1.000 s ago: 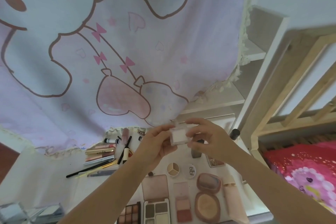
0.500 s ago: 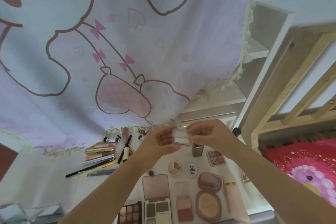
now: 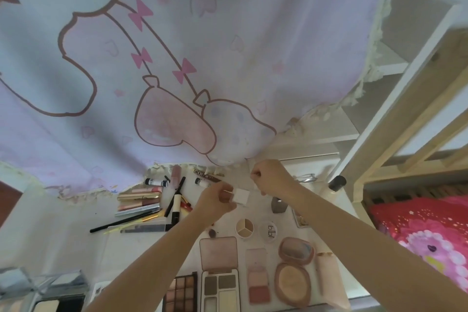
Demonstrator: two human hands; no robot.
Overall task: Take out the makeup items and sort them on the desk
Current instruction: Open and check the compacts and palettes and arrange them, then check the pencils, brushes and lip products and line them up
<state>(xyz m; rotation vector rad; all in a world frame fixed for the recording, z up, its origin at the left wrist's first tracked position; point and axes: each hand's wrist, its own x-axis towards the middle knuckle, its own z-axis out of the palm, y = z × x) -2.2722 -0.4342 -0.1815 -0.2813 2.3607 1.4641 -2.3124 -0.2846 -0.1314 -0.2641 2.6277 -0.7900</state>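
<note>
The left hand curls round a small white square case and holds it above the worktop, thumb and fingers wrapped on its near side so that only its pale top face shows; whether it is open or closed cannot be made out. The right hand is raised just beyond it, apart from the case, fingers curled with the tips pinched together on something too small and blurred to identify, so what it grips cannot be told. Below the hands lies a sorted row: a round three-part pot, a round white lid with lettering, an open pink compact, a blush palette, a grey-toned palette with its lid up, and a brown eyeshadow palette cut off at the bottom edge. A pale tube lies to the right of the compact. A small grey block is partly hidden behind the right forearm. To the left, pencils and lip tubes lie bunched beside a black brush. A purple cartoon curtain hangs over the back of the worktop and hides whatever is behind it. At the right are a wooden bed frame and red bedding, cut off by the frame edge.
</note>
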